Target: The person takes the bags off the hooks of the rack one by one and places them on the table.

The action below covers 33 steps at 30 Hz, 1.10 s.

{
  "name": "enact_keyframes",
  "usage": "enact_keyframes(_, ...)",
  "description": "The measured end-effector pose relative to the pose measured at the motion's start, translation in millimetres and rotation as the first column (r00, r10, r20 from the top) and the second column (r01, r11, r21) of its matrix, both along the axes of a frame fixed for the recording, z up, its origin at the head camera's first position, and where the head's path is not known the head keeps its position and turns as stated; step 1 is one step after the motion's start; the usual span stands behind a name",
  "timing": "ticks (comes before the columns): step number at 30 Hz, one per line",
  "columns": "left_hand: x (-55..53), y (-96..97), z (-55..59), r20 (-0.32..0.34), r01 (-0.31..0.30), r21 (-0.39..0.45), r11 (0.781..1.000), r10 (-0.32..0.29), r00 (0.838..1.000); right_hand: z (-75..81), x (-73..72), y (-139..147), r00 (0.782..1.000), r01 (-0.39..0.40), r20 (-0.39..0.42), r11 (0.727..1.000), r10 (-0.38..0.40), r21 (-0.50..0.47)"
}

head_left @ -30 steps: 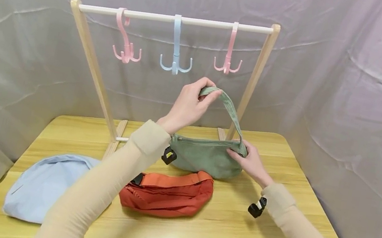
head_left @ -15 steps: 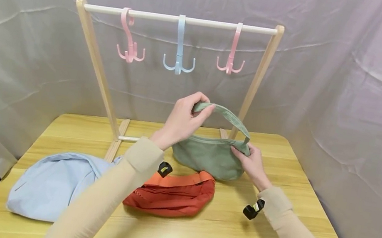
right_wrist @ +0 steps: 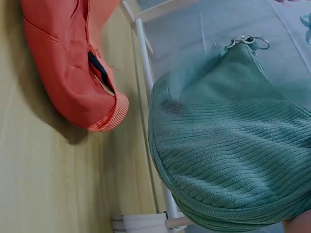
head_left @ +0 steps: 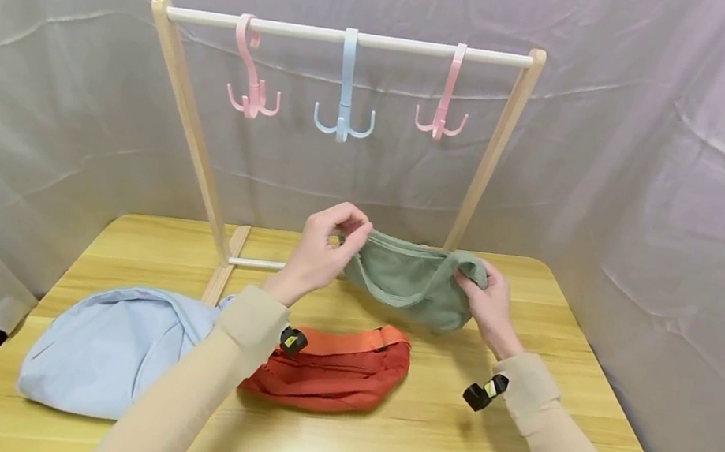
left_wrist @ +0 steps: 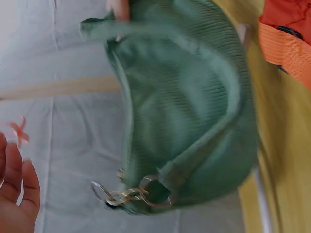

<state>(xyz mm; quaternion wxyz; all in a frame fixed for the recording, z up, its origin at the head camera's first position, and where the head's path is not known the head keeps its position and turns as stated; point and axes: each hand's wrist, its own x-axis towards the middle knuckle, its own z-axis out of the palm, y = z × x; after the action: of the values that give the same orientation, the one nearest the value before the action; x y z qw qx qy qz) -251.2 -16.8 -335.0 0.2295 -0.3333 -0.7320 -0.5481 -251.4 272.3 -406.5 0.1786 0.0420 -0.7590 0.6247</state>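
Observation:
A green corduroy shoulder bag is raised at the back of the table; its strap droops in a loop across the front. My right hand grips the bag's right top corner, thumb in front, by the strap's end. At the opposite corner, my left hand has its fingers loosely bent; in the left wrist view these fingers stand apart from the bag. Metal rings join strap and bag there. Only a bit of the right hand shows in the right wrist view.
A wooden rack with a white rod stands behind, carrying a left pink hook, a blue hook and a right pink hook. A red waist bag lies in front, a light blue bag at left.
My left hand has come down and let go of the strap, which has dropped over the bag's front. The right hand keeps its grip, and the bag has tilted.

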Motion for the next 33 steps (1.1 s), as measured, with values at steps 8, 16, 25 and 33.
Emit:
enact_keyframes(8,-2.9,-8.8,-19.4,0.158,-0.122,0.084,0.989,0.108,0.982,11.6,5.3,-0.7,0.999,-0.026,-0.034,0.998,0.025,-0.053)
enact_keyframes(16,-12.0,-12.4,-40.0,0.239,-0.204,0.145,0.968,0.166,0.957,14.2,6.0,4.5,0.996,-0.072,-0.056,0.992,0.066,-0.101)
enact_keyframes(25,-17.4,-11.8,-51.4,0.400,-0.157,0.160,0.975,0.082,0.913,19.4,9.8,8.4,0.974,-0.226,-0.091,0.935,0.208,-0.273)
enact_keyframes(33,-16.1,-9.4,-56.5,0.447,-0.007,0.207,0.978,-0.088,0.890,18.3,11.6,16.6,0.952,-0.301,-0.055,0.886,0.302,-0.352)
